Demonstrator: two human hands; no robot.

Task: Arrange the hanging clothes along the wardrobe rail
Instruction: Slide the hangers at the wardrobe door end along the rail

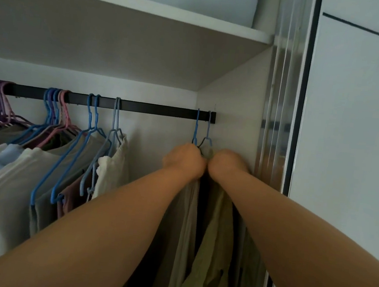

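Observation:
A black wardrobe rail point(154, 109) runs left to right under a shelf. At its right end hang two blue hangers point(196, 130), close together. My left hand point(185, 160) is closed on the left hanger's shoulder, over a pale grey garment point(187, 225). My right hand point(227, 165) grips the right hanger point(207, 131), which carries an olive green garment point(215, 239). The two fists touch. Further left, several blue and pink hangers point(56, 110) hold white, light blue and brown clothes point(12, 176).
A bare stretch of rail lies between a cream top point(113, 172) and my hands. The wardrobe side wall point(235, 96) stands just right of the rail end. A sliding door frame point(281, 106) and door point(353, 137) are at the right. A white shelf point(128, 1) sits above.

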